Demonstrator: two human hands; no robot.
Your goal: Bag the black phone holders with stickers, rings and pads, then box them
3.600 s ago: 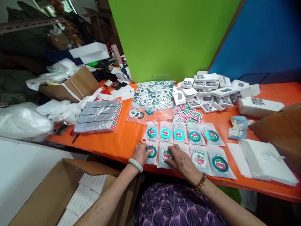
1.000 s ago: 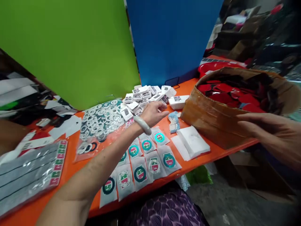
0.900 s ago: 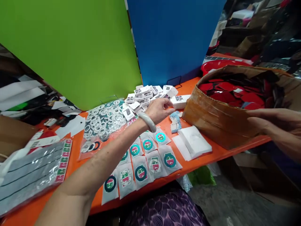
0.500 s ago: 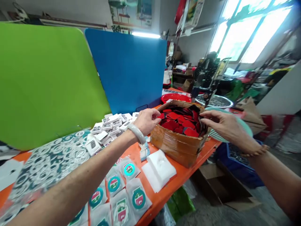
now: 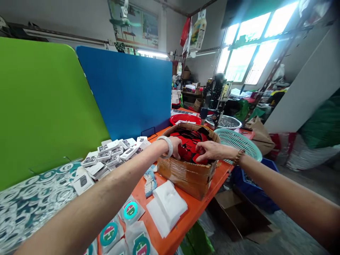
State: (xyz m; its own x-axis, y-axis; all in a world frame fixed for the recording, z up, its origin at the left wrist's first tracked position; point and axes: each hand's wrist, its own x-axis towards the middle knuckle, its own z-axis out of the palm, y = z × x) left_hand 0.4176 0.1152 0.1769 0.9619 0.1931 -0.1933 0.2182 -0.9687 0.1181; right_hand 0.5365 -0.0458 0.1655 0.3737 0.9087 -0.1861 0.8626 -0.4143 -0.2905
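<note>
Both my hands reach into an open cardboard box (image 5: pixel 183 173) at the right end of the orange table (image 5: pixel 195 209). The box holds several red and black flat pieces (image 5: pixel 190 136). My left hand (image 5: pixel 176 144), with a pale bangle on the wrist, is inside the box at its left rim; its fingers are hidden among the pieces. My right hand (image 5: pixel 209 151), with a bead bracelet, lies over the red pieces with its fingers curled down onto them. Whether either hand holds a piece does not show.
Small white boxes (image 5: pixel 111 154) are heaped left of the carton, white foam pads (image 5: pixel 167 203) and sleeved round badges (image 5: pixel 130 210) lie nearer me. A teal basket (image 5: pixel 239 141), a red basin (image 5: pixel 184 118) and a metal bowl (image 5: pixel 225 123) stand beyond. Green and blue panels back the table.
My head turned from the badge rows to the right. Both hands left the sleeved badges, travelled to the carton and have gone down into the red pieces.
</note>
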